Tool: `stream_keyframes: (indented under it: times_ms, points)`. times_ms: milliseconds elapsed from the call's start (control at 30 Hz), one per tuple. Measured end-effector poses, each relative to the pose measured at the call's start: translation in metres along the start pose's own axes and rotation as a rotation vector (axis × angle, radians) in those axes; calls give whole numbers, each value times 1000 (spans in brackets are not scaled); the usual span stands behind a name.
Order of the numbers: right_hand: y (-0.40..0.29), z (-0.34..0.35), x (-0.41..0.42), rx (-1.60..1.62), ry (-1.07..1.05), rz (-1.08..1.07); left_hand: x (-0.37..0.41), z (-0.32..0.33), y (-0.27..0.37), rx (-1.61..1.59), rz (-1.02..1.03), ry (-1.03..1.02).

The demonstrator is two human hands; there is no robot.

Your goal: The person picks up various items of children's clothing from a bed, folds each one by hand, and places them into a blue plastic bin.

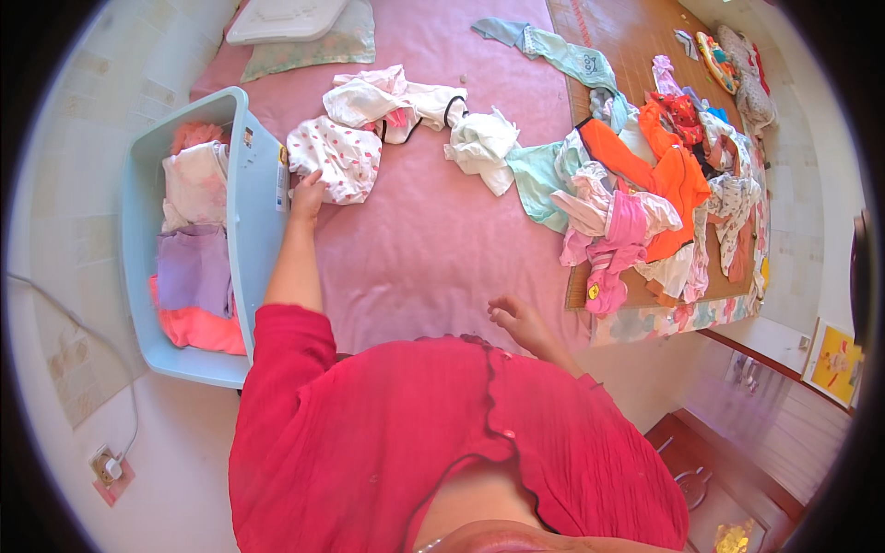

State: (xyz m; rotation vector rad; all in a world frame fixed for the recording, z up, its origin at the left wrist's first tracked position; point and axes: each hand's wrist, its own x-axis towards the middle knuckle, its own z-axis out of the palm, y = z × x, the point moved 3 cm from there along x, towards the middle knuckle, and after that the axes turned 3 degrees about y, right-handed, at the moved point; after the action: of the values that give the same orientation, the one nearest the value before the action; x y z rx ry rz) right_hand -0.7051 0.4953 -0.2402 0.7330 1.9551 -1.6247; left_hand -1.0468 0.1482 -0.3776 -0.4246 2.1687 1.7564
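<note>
My left hand (309, 198) grips the near left edge of a white cloth garment with red spots (340, 160), beside the wall of the light blue plastic bin (261, 159); part of its fingers is hidden. Low over the pink sheet (415, 256), close to my body, my right hand (518, 321) holds nothing, its fingers slightly curled and apart. Folded clothes lie inside the bin: a purple garment (196, 268), a coral one (200, 330) and a pale printed one (197, 183). Past the spotted garment are white clothes with black trim (432, 100) and a crumpled white garment (482, 145).
A heap of loose children's clothes, with an orange jacket (674, 180) and a pink garment (626, 225), covers the brown mat (581, 294) at right. A white plastic lid (287, 19) rests on a floral pillow (346, 45) at the far left. Tiled wall (76, 200) borders the bin.
</note>
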Motion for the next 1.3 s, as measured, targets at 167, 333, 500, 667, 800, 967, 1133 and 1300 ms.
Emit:
stream_keyframes:
  times_ms: [167,333,500,667,800,967,1133,1300]
  points:
    - [-78,8,-6,-132,80,-307,-129,14,172,266,461,-249]
    - [-237,35,-61,-509,259,-1070,-257,22,258,462,944,-580]
    - [-273,60,-97,-507,15,-956,-322,27,271,114,683,-802]
    - [-253,44,-149,-642,247,-1005,-358,20,244,473,918,-758]
    - [-254,28,-198,-618,395,-1006,-343,10,228,607,959,-727]
    - [-225,-5,-218,-642,575,-856,-362,-4,294,680,1044,-550]
    - [-239,42,-221,-431,576,-1233,-427,22,344,728,1057,-691]
    - [-260,43,-217,-320,490,-913,-416,8,341,263,1168,-548]
